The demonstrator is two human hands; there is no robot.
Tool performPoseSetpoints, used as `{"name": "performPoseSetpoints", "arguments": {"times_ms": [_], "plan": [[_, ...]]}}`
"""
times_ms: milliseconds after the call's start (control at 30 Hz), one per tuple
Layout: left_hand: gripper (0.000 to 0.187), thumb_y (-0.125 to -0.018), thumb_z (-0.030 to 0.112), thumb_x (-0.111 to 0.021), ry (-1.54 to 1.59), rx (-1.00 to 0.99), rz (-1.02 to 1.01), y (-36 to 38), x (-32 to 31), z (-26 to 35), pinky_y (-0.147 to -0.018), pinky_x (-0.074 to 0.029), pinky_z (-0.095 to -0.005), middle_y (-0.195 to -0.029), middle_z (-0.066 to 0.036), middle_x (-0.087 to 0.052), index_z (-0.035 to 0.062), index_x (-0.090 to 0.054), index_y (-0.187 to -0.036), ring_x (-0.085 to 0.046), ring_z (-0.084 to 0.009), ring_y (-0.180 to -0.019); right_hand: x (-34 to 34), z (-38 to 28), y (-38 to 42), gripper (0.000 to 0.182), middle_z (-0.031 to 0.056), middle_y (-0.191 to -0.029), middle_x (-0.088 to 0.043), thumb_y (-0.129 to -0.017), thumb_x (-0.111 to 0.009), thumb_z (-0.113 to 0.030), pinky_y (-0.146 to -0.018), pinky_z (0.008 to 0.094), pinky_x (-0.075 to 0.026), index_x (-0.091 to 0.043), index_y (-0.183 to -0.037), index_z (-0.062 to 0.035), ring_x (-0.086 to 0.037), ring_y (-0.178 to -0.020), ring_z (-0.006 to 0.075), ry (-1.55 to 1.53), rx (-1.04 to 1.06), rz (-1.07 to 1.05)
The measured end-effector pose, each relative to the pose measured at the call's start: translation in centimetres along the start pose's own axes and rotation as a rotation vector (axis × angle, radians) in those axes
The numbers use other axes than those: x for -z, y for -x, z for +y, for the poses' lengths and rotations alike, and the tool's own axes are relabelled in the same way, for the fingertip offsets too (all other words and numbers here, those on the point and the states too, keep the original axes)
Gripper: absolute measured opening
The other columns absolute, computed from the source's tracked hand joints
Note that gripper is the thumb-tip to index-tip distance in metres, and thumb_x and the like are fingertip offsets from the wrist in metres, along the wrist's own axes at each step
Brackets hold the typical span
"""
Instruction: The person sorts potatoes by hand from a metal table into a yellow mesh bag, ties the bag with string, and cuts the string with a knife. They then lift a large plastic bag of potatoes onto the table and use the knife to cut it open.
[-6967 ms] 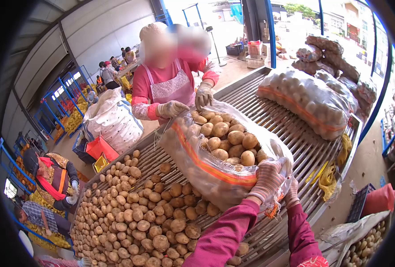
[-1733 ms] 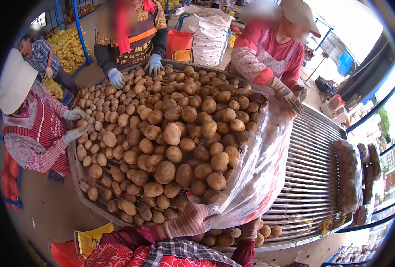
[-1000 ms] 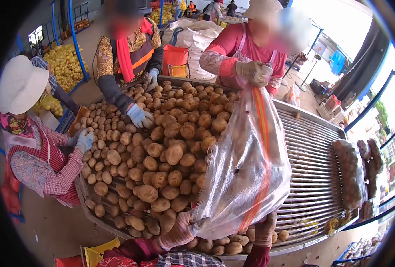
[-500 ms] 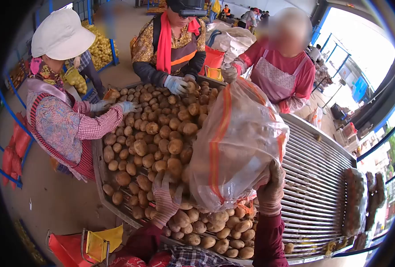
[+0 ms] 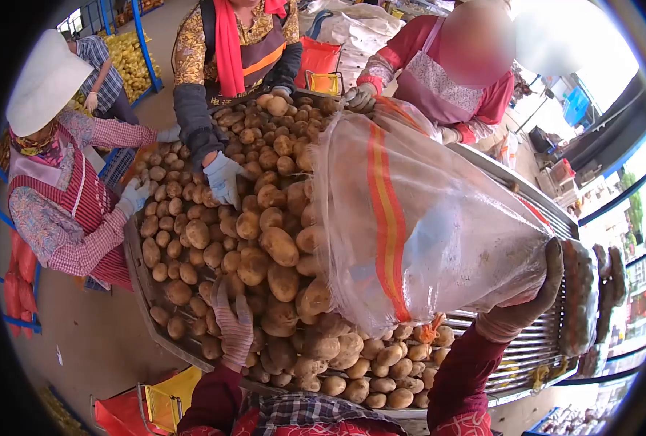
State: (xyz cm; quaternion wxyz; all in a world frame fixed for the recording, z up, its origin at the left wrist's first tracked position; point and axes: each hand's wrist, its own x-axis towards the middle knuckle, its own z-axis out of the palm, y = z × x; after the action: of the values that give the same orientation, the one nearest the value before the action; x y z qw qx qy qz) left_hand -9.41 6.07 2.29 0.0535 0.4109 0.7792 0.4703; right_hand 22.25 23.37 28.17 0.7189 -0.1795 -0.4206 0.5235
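A translucent mesh sack (image 5: 454, 211) with red-orange stripes lies tilted over the sorting table, its mouth facing left onto a heap of potatoes (image 5: 280, 247). My right hand (image 5: 523, 301), in a dirty glove, is closed on the sack's bottom corner and holds it out to the right. My left hand (image 5: 234, 327), in a striped glove, rests against the potatoes near the front edge, fingers apart and holding nothing. At the sack's far upper edge, a co-worker's gloved hand (image 5: 360, 98) grips the material.
A metal rim (image 5: 159, 334) borders the table; slatted bars (image 5: 512, 367) run at its right. Two co-workers' gloved hands (image 5: 225, 178) (image 5: 132, 196) touch potatoes across from me. Red and yellow baskets (image 5: 170, 396) stand at front left. Filled sacks (image 5: 579, 298) lie at the right end.
The sack has been drawn out to the right by my right hand, and more potatoes lie at its mouth. My left hand has shifted left. The middle co-worker's hand now reaches farther left.
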Motion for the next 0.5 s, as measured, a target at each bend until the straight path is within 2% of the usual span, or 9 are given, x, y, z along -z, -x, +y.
{"name": "performPoseSetpoints", "arguments": {"times_ms": [100, 200, 300, 333, 367, 400, 467, 500], "plan": [[0.048, -0.096, 0.020, -0.049, 0.097, 0.033, 0.010, -0.7, 0.4, 1.7, -0.110, -0.034, -0.0491, -0.142, -0.023, -0.041, 0.0003, -0.041, -0.139, -0.040, -0.0405, -0.132, -0.1, -0.1, -0.7, 0.061, 0.0148, -0.128, -0.058, -0.091, -0.061, -0.044, -0.101, 0.0406, -0.048, -0.054, -0.130, 0.0016, -0.058, -0.117, 0.0260, 0.130, 0.155, 0.124], [0.047, -0.096, 0.019, -0.048, 0.055, 0.048, 0.011, -0.4, -0.3, 0.4, -0.110, -0.034, -0.0490, -0.141, -0.023, -0.042, 0.0001, -0.043, -0.139, -0.040, -0.0404, -0.131, 0.3, -0.4, -1.3, 0.071, 0.0163, -0.130, -0.057, -0.087, -0.064, -0.051, -0.102, 0.0419, -0.048, -0.051, -0.133, 0.0026, -0.057, -0.119, 0.0281, 0.297, 0.305, 0.240], [0.046, -0.096, 0.019, -0.048, 0.044, 0.055, 0.045, -0.3, -0.9, -0.3, -0.110, -0.034, -0.0494, -0.141, -0.023, -0.042, -0.0004, -0.043, -0.138, -0.040, -0.0403, -0.131, 0.2, -0.4, -1.5, 0.082, 0.0178, -0.132, -0.055, -0.083, -0.068, -0.057, -0.103, 0.0432, -0.049, -0.048, -0.135, 0.0036, -0.056, -0.120, 0.0302, 0.655, 0.468, 0.313], [0.046, -0.097, 0.019, -0.048, 0.054, 0.046, 0.046, -0.3, -0.7, -0.3, -0.110, -0.034, -0.0495, -0.141, -0.023, -0.042, -0.0007, -0.043, -0.138, -0.041, -0.0402, -0.131, 0.2, -0.8, -1.4, 0.086, 0.0183, -0.133, -0.054, -0.082, -0.069, -0.059, -0.103, 0.0436, -0.049, -0.047, -0.136, 0.0040, -0.056, -0.121, 0.0309, 0.865, 0.552, 0.303], [0.046, -0.097, 0.019, -0.048, 0.044, 0.061, 0.043, -0.3, -0.5, -0.2, -0.110, -0.034, -0.0495, -0.141, -0.023, -0.042, -0.0007, -0.043, -0.138, -0.041, -0.0402, -0.131, 0.2, -2.0, -2.2, 0.087, 0.0183, -0.131, -0.056, -0.080, -0.071, -0.060, -0.102, 0.0428, -0.050, -0.048, -0.136, 0.0038, -0.057, -0.120, 0.0304, 1.299, 0.923, 0.147], [0.046, -0.097, 0.020, -0.049, 0.041, 0.066, 0.040, -0.5, -0.5, 0.3, -0.110, -0.034, -0.0488, -0.140, -0.023, -0.043, -0.0009, -0.043, -0.137, -0.041, -0.0395, -0.130, -0.3, -2.6, -3.0, 0.087, 0.0180, -0.130, -0.057, -0.079, -0.073, -0.058, -0.100, 0.0420, -0.050, -0.048, -0.136, 0.0036, -0.058, -0.118, 0.0296, 1.455, 1.044, 0.062], [0.046, -0.097, 0.021, -0.049, 0.032, 0.081, 0.034, -0.6, -0.1, 0.4, -0.110, -0.033, -0.0482, -0.140, -0.023, -0.043, -0.0011, -0.043, -0.137, -0.041, -0.0387, -0.130, -1.1, -3.8, -4.7, 0.086, 0.0174, -0.127, -0.060, -0.077, -0.077, -0.053, -0.098, 0.0406, -0.051, -0.049, -0.135, 0.0033, -0.060, -0.114, 0.0281, 1.725, 1.342, -0.095], [0.046, -0.098, 0.022, -0.049, 0.101, 0.111, 0.026, -0.7, -0.2, 0.2, -0.110, -0.033, -0.0471, -0.139, -0.023, -0.044, -0.0012, -0.043, -0.137, -0.041, -0.0379, -0.130, -2.1, -3.8, -5.6, 0.084, 0.0165, -0.126, -0.061, -0.076, -0.079, -0.051, -0.098, 0.0399, -0.051, -0.051, -0.134, 0.0033, -0.061, -0.112, 0.0277, 1.581, 1.405, -0.134]]}}
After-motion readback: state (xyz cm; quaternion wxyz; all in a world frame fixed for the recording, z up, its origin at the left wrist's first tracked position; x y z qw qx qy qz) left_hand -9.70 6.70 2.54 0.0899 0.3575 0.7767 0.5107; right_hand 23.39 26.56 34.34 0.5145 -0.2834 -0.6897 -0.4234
